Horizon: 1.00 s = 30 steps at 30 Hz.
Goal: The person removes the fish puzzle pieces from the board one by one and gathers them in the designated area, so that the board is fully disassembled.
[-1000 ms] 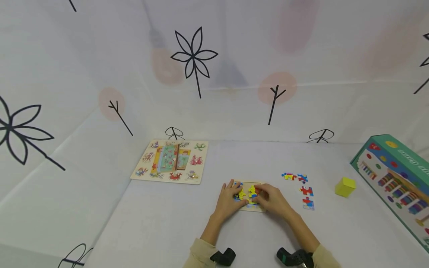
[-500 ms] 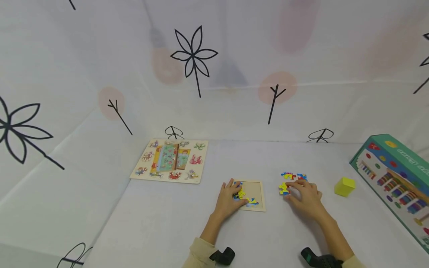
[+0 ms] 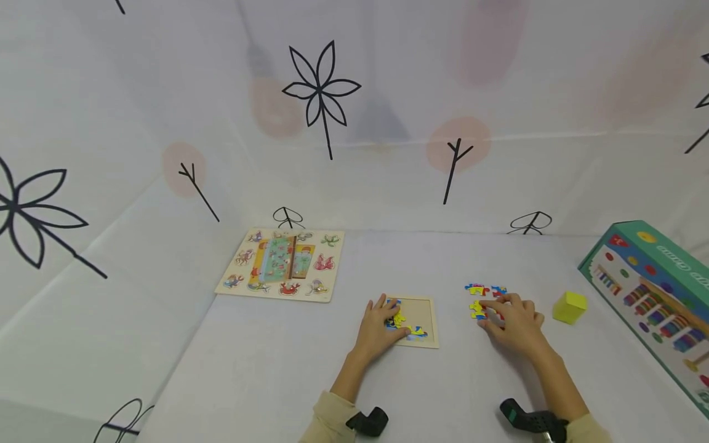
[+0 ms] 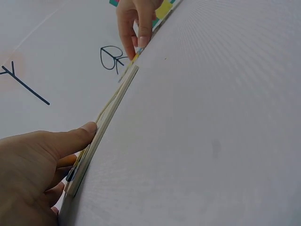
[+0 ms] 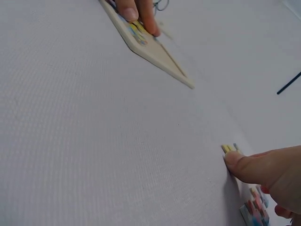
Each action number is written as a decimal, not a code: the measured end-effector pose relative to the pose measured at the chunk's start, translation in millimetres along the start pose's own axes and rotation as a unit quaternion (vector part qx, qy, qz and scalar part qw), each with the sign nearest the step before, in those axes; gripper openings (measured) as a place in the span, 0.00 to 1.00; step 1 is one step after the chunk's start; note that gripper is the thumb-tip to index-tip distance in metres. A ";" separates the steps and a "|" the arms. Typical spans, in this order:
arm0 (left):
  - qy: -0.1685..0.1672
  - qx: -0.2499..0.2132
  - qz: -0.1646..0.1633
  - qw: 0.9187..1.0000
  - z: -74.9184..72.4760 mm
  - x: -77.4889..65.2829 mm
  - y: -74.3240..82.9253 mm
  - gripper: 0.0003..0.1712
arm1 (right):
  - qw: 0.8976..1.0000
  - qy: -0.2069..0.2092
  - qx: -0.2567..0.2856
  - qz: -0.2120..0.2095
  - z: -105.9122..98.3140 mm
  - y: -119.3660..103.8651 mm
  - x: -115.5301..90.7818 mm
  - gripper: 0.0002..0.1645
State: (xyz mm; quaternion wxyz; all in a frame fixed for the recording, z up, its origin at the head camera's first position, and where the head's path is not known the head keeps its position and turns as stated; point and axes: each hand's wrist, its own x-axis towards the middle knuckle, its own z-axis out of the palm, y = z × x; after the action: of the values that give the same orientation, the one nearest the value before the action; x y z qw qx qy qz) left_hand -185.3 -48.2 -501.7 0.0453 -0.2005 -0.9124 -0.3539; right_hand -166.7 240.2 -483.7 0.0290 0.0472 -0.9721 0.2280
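My left hand (image 3: 376,329) rests over the left part of a small wooden puzzle tray (image 3: 434,323), fingers spread and thumb pressing near its front edge. Several yellow and blue pieces (image 3: 416,333) lie in the tray beside that thumb. Toward the right, my right hand (image 3: 516,326) pinches a yellow puzzle piece (image 3: 476,309) low at the white tabletop, with the thumb in front in the right wrist view. Loose red and blue pieces (image 3: 476,289) lie just behind it; others are partly hidden under the hand.
A larger wooden picture board (image 3: 324,295) lies at the back left. A yellow block (image 3: 570,307) stands right of my right hand. Beyond it, a big green and white toy box (image 3: 653,289) fills the table's right side, and a patterned white cloth wall rises behind.
My right hand has moved right, from the tray to the loose pieces, carrying the yellow puzzle piece out. The tray's right part is now bare. My left hand has stayed in place.
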 end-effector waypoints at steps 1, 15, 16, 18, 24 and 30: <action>0.000 0.000 0.001 1.000 0.1 0.1 -0.1 0.32 | 1.000 -0.003 -0.001 0.002 -0.5 -0.5 0.3 0.26; 0.001 -0.001 0.006 1.000 0.4 0.9 -1.3 0.32 | 1.000 -0.002 0.000 0.006 -1.2 -0.9 1.6 0.27; 0.001 -0.002 0.006 1.000 0.4 1.0 -1.4 0.32 | 1.000 -0.002 -0.001 0.005 -1.5 -1.0 1.7 0.27; 0.001 0.001 0.007 1.000 0.7 1.0 -1.8 0.32 | 1.000 0.000 -0.003 0.005 -2.0 -1.4 2.1 0.27; 0.002 -0.001 0.002 1.000 1.0 0.6 -2.1 0.32 | 1.000 -0.003 -0.004 0.008 -2.6 -3.2 2.7 0.28; 0.002 -0.002 0.007 1.000 0.6 0.0 -1.9 0.32 | 1.000 0.004 0.003 -0.002 -2.2 -5.5 2.9 0.28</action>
State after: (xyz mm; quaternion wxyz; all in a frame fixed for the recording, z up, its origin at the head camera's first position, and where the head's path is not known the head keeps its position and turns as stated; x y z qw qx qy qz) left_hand -186.0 -49.1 -503.3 0.0491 -0.2062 -0.9101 -0.3560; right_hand -168.9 236.0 -479.0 0.0334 0.0480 -0.9712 0.2309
